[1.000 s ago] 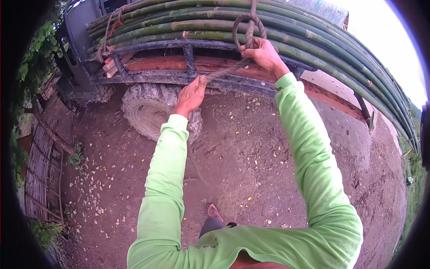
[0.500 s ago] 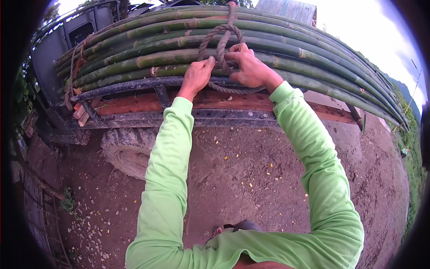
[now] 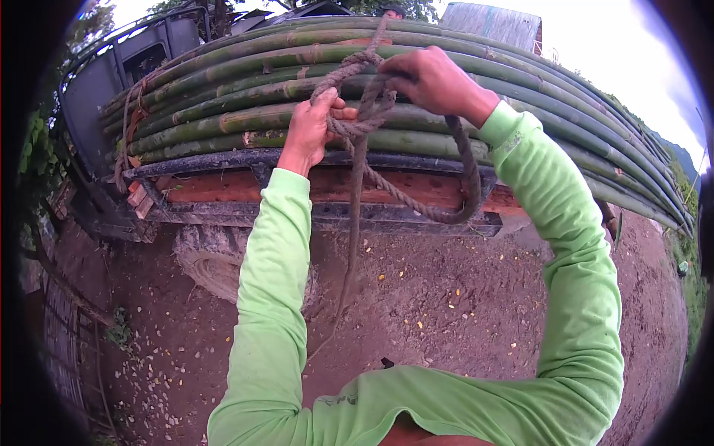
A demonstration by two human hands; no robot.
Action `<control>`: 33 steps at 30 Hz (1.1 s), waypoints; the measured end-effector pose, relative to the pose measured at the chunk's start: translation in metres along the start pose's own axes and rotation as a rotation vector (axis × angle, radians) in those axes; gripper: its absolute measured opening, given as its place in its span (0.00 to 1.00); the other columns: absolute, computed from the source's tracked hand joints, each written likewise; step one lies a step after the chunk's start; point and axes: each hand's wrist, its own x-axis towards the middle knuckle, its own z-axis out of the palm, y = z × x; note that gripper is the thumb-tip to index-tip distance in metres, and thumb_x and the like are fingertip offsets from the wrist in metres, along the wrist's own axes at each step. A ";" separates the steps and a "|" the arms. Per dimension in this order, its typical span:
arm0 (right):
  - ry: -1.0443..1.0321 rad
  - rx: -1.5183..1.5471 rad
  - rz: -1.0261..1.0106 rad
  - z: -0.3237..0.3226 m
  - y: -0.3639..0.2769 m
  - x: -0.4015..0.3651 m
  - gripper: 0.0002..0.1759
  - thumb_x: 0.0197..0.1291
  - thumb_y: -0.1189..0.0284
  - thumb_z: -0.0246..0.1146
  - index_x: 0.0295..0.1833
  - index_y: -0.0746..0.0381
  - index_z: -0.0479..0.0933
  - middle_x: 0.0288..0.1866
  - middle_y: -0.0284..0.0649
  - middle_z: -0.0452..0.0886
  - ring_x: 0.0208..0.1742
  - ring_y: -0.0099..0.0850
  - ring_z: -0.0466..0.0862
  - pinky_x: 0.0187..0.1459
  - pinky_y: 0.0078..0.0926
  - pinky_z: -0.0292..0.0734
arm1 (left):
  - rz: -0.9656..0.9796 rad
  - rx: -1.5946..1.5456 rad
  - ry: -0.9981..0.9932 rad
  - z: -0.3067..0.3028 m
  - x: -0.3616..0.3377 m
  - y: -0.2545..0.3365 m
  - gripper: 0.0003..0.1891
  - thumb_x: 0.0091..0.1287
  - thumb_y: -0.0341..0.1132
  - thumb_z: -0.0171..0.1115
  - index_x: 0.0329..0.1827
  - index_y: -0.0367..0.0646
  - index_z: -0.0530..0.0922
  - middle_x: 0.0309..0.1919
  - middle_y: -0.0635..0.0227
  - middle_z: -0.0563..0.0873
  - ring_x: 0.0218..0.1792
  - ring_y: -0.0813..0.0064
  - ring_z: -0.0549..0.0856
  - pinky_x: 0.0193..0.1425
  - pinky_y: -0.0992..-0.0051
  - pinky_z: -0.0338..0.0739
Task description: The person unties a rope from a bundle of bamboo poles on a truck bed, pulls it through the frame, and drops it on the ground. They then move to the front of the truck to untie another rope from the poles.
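Note:
A thick brown rope (image 3: pixel 359 167) comes down over a stack of green bamboo poles (image 3: pixel 256 119) and forms a loop in front of them. My left hand (image 3: pixel 311 130) is closed on the left side of that loop, thumb up. Higher and to the right, my right hand (image 3: pixel 431 80) pinches the rope near the loop's top, its fingertips partly hidden. From the loop one strand hangs down towards the ground. Another length bends in a wide curve below my right wrist, in front of the truck's side rail.
The bamboo lies on a truck bed with a dark metal rail (image 3: pixel 216 160) and a reddish wooden beam (image 3: pixel 416 192). A muddy wheel (image 3: pixel 212 260) stands below. At left, another rope (image 3: pixel 123 141) binds the poles near the cab (image 3: pixel 97 111). Behind the load, a person's head (image 3: pixel 393 11) shows.
My right hand has moved up and right, drawing rope with it. The loop has opened wider, and a strand now hangs below it. My left hand has shifted slightly left and down.

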 end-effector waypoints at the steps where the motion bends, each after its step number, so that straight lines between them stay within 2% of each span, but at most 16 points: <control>1: 0.092 -0.046 0.123 -0.019 0.003 0.001 0.14 0.59 0.72 0.62 0.48 0.66 0.82 0.32 0.49 0.83 0.36 0.43 0.86 0.42 0.36 0.80 | -0.042 -0.061 0.003 -0.001 -0.004 -0.005 0.20 0.72 0.50 0.54 0.45 0.40 0.77 0.38 0.61 0.86 0.38 0.73 0.85 0.41 0.71 0.79; 3: 0.277 -0.136 0.375 -0.065 0.019 0.010 0.16 0.65 0.61 0.57 0.45 0.61 0.84 0.26 0.40 0.84 0.32 0.32 0.86 0.37 0.33 0.79 | -0.099 -0.085 0.004 0.000 -0.003 -0.025 0.18 0.73 0.49 0.52 0.52 0.43 0.74 0.40 0.59 0.87 0.39 0.72 0.86 0.41 0.69 0.80; 4: 0.498 0.080 0.394 -0.091 0.012 0.021 0.14 0.63 0.72 0.61 0.49 0.70 0.79 0.37 0.47 0.86 0.25 0.31 0.82 0.30 0.28 0.79 | -0.102 -0.027 -0.048 0.002 0.003 -0.047 0.18 0.73 0.48 0.50 0.53 0.42 0.74 0.42 0.57 0.86 0.39 0.71 0.86 0.41 0.67 0.80; 5: 0.619 0.141 0.416 -0.114 0.035 0.027 0.20 0.65 0.67 0.63 0.57 0.70 0.77 0.41 0.45 0.86 0.24 0.25 0.80 0.28 0.23 0.77 | -0.121 0.001 -0.031 0.013 -0.001 -0.055 0.19 0.72 0.48 0.51 0.55 0.42 0.74 0.41 0.59 0.86 0.38 0.72 0.85 0.39 0.69 0.78; 7: 0.701 -0.068 0.542 -0.178 0.092 0.008 0.20 0.64 0.64 0.60 0.56 0.66 0.78 0.44 0.47 0.86 0.33 0.29 0.82 0.36 0.27 0.76 | -0.127 -0.037 -0.033 0.038 -0.016 -0.063 0.20 0.71 0.47 0.51 0.55 0.40 0.74 0.38 0.57 0.85 0.34 0.71 0.86 0.33 0.71 0.78; 9: 0.441 -0.569 0.885 -0.261 0.208 -0.058 0.20 0.64 0.61 0.58 0.55 0.62 0.79 0.47 0.48 0.85 0.42 0.33 0.83 0.43 0.31 0.76 | -0.194 -0.183 -0.120 0.047 -0.026 -0.068 0.18 0.73 0.47 0.49 0.54 0.41 0.71 0.38 0.53 0.85 0.33 0.66 0.86 0.36 0.67 0.80; 11: -0.121 -1.090 1.147 -0.333 0.324 -0.140 0.21 0.63 0.58 0.55 0.54 0.57 0.80 0.50 0.49 0.84 0.51 0.37 0.84 0.51 0.35 0.76 | -0.195 -0.289 -0.168 0.060 -0.030 -0.070 0.16 0.73 0.45 0.49 0.52 0.42 0.69 0.33 0.52 0.84 0.26 0.62 0.84 0.30 0.66 0.80; 12: -0.173 -1.184 1.217 -0.302 0.259 -0.136 0.23 0.64 0.64 0.53 0.64 0.57 0.74 0.62 0.50 0.77 0.64 0.43 0.76 0.60 0.42 0.71 | -0.186 -0.277 -0.173 0.061 -0.027 -0.074 0.16 0.73 0.45 0.49 0.52 0.42 0.69 0.32 0.52 0.84 0.25 0.63 0.83 0.29 0.66 0.79; 14: -0.037 -1.059 0.847 -0.220 0.138 -0.109 0.31 0.64 0.64 0.58 0.71 0.61 0.65 0.66 0.51 0.73 0.67 0.48 0.73 0.67 0.45 0.65 | -0.164 -0.241 -0.183 0.060 -0.021 -0.080 0.15 0.72 0.44 0.49 0.52 0.42 0.70 0.28 0.54 0.83 0.22 0.65 0.82 0.25 0.67 0.77; 16: -0.277 -0.338 0.583 -0.139 0.035 -0.079 0.37 0.61 0.57 0.63 0.71 0.63 0.64 0.67 0.52 0.72 0.67 0.46 0.73 0.68 0.39 0.65 | -0.067 -0.177 -0.156 0.072 -0.019 -0.069 0.14 0.70 0.42 0.52 0.45 0.39 0.74 0.24 0.59 0.81 0.19 0.70 0.80 0.21 0.70 0.74; 18: -0.394 -0.063 0.326 -0.055 -0.029 -0.090 0.36 0.61 0.55 0.63 0.70 0.64 0.66 0.60 0.53 0.77 0.60 0.47 0.76 0.65 0.40 0.67 | -0.047 -0.153 -0.185 0.087 -0.021 -0.051 0.13 0.69 0.41 0.54 0.42 0.39 0.76 0.24 0.62 0.80 0.20 0.73 0.80 0.20 0.73 0.74; 19: -0.471 -0.138 0.319 -0.025 -0.041 -0.094 0.34 0.61 0.55 0.63 0.66 0.65 0.69 0.54 0.52 0.78 0.55 0.47 0.76 0.61 0.40 0.68 | -0.038 -0.155 -0.179 0.097 -0.023 -0.043 0.10 0.67 0.39 0.57 0.34 0.41 0.77 0.24 0.71 0.77 0.21 0.76 0.78 0.18 0.73 0.73; 23: -0.557 0.046 0.263 -0.008 -0.038 -0.095 0.25 0.61 0.55 0.63 0.50 0.67 0.76 0.39 0.48 0.75 0.44 0.45 0.71 0.51 0.42 0.66 | -0.032 -0.112 -0.222 0.085 -0.019 -0.053 0.10 0.67 0.38 0.57 0.35 0.39 0.78 0.28 0.70 0.80 0.23 0.77 0.78 0.22 0.74 0.74; 27: -0.458 -0.080 0.147 0.011 -0.044 -0.080 0.20 0.57 0.56 0.64 0.38 0.65 0.78 0.42 0.44 0.74 0.49 0.43 0.73 0.49 0.39 0.71 | 0.035 -0.082 -0.214 0.062 -0.015 -0.058 0.12 0.68 0.39 0.57 0.47 0.40 0.76 0.31 0.67 0.80 0.30 0.74 0.84 0.25 0.75 0.78; 30: -0.383 -0.404 0.094 0.012 -0.044 -0.062 0.18 0.58 0.58 0.63 0.39 0.64 0.79 0.46 0.40 0.73 0.50 0.39 0.73 0.49 0.39 0.71 | -0.142 -0.188 -0.276 0.045 -0.025 -0.049 0.14 0.70 0.40 0.55 0.53 0.41 0.73 0.35 0.64 0.82 0.36 0.72 0.85 0.32 0.71 0.80; 33: -0.278 -0.650 0.061 -0.023 -0.016 -0.038 0.14 0.60 0.61 0.62 0.38 0.62 0.76 0.47 0.39 0.72 0.50 0.36 0.73 0.48 0.35 0.69 | -0.049 -0.218 -0.397 0.024 -0.012 -0.082 0.17 0.72 0.41 0.53 0.58 0.43 0.70 0.39 0.60 0.83 0.40 0.70 0.85 0.39 0.66 0.81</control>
